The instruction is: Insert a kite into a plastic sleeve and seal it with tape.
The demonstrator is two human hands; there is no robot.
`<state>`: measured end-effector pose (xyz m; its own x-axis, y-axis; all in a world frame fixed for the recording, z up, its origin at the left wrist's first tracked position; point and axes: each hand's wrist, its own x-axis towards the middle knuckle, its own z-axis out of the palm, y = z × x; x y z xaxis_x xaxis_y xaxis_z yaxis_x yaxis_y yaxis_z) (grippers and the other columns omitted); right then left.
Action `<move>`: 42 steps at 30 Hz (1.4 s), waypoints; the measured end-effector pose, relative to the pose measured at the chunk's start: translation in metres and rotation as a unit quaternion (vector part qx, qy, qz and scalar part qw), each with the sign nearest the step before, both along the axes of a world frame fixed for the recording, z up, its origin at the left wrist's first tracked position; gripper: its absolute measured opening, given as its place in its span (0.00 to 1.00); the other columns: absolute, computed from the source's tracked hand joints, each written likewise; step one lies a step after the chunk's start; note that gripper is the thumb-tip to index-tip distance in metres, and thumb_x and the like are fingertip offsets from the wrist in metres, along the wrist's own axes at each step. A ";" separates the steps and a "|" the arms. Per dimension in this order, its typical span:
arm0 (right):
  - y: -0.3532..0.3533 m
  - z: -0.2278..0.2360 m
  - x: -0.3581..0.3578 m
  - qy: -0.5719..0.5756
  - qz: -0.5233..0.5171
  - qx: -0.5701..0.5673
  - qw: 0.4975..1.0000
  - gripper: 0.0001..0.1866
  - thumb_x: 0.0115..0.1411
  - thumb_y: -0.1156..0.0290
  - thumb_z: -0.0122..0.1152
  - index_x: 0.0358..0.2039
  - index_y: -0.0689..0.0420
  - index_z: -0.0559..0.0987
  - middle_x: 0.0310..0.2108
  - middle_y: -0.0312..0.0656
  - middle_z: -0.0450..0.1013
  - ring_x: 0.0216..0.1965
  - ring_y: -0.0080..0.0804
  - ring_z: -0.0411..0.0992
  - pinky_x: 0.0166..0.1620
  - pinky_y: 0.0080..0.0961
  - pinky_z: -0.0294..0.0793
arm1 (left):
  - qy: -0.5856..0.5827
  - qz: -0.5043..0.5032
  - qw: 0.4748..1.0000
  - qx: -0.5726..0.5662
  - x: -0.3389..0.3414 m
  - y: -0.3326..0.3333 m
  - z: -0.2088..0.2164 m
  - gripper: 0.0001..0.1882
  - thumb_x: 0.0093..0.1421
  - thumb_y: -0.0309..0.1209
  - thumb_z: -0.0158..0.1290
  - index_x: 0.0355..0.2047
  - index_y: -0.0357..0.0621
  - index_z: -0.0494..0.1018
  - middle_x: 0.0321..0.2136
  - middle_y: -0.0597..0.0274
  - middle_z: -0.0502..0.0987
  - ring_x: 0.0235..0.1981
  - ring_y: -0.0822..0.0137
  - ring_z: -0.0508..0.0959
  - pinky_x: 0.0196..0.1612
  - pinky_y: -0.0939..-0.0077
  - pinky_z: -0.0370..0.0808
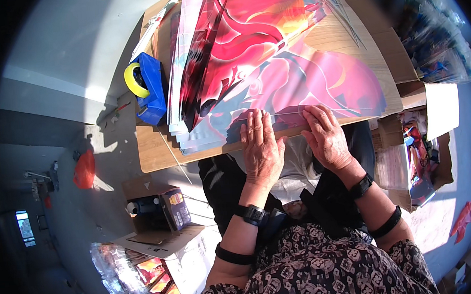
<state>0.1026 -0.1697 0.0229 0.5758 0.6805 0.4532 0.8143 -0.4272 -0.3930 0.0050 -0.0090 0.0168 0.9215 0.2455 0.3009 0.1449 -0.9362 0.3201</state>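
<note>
A stack of curved pink-and-grey printed sheets lies along the near side of the wooden table. My left hand presses flat on the front edge of the sheets, fingers stretched out side by side. Just to its right my right hand lies on the same edge, fingers extended and thumb apart. A thin white stick runs along the sheet at the fingertips of both hands; part of it is hidden under the fingers. Red printed sheets overlap the pink ones farther back.
A blue tape dispenser with yellow tape stands at the table's left edge. Thin sticks lie at the far right. Open cardboard boxes stand right and lower left. Clear-wrapped packs are piled at the upper right.
</note>
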 end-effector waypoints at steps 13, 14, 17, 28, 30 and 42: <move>0.001 0.005 0.000 0.000 0.007 -0.001 1.000 0.28 0.48 0.73 0.63 0.50 0.68 0.71 0.51 0.50 0.67 0.53 0.49 0.65 0.58 0.38 0.66 | -0.052 -0.002 0.998 -0.047 0.026 0.049 0.020 0.07 0.49 0.25 0.59 0.30 0.47 0.75 0.32 0.63 0.72 0.40 0.58 0.70 0.44 0.61 0.65; 0.000 0.005 0.000 0.001 0.005 -0.002 1.000 0.28 0.48 0.73 0.63 0.50 0.68 0.71 0.51 0.50 0.67 0.53 0.49 0.65 0.58 0.38 0.66 | -0.052 -0.004 0.998 -0.048 0.029 0.048 0.019 0.07 0.49 0.25 0.59 0.30 0.47 0.75 0.32 0.63 0.72 0.40 0.58 0.70 0.44 0.61 0.65; -0.001 0.005 0.001 0.010 0.009 -0.002 1.000 0.28 0.48 0.73 0.63 0.50 0.67 0.71 0.50 0.50 0.67 0.53 0.49 0.65 0.58 0.38 0.66 | -0.059 -0.026 0.997 -0.053 0.038 0.041 0.016 0.07 0.49 0.24 0.59 0.29 0.48 0.75 0.30 0.63 0.72 0.39 0.58 0.70 0.43 0.61 0.65; -0.003 0.005 0.003 0.011 0.015 0.002 1.000 0.28 0.46 0.73 0.64 0.49 0.67 0.72 0.50 0.49 0.67 0.53 0.49 0.65 0.57 0.38 0.67 | -0.087 -0.050 0.993 -0.063 0.047 0.025 0.014 0.07 0.49 0.23 0.58 0.28 0.47 0.73 0.29 0.62 0.71 0.39 0.56 0.71 0.42 0.60 0.66; -0.002 0.009 0.004 0.018 0.018 -0.001 1.000 0.28 0.46 0.73 0.64 0.49 0.67 0.72 0.50 0.49 0.67 0.53 0.48 0.65 0.57 0.38 0.67 | -0.092 -0.049 0.992 -0.066 0.047 0.026 0.011 0.07 0.49 0.23 0.58 0.28 0.47 0.72 0.29 0.62 0.71 0.39 0.56 0.71 0.42 0.59 0.66; -0.005 0.002 0.003 -0.011 0.011 -0.001 1.000 0.28 0.48 0.69 0.64 0.50 0.66 0.71 0.52 0.50 0.66 0.56 0.49 0.63 0.61 0.43 0.62 | -0.064 -0.043 0.995 -0.067 0.046 0.026 0.013 0.06 0.49 0.22 0.57 0.28 0.45 0.73 0.29 0.61 0.72 0.40 0.55 0.71 0.45 0.61 0.68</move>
<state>0.1052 -0.1745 0.0247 0.5515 0.6935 0.4636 0.8313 -0.4107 -0.3745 0.0507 0.0171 0.0297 0.8969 0.2124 0.3879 0.0152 -0.8914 0.4531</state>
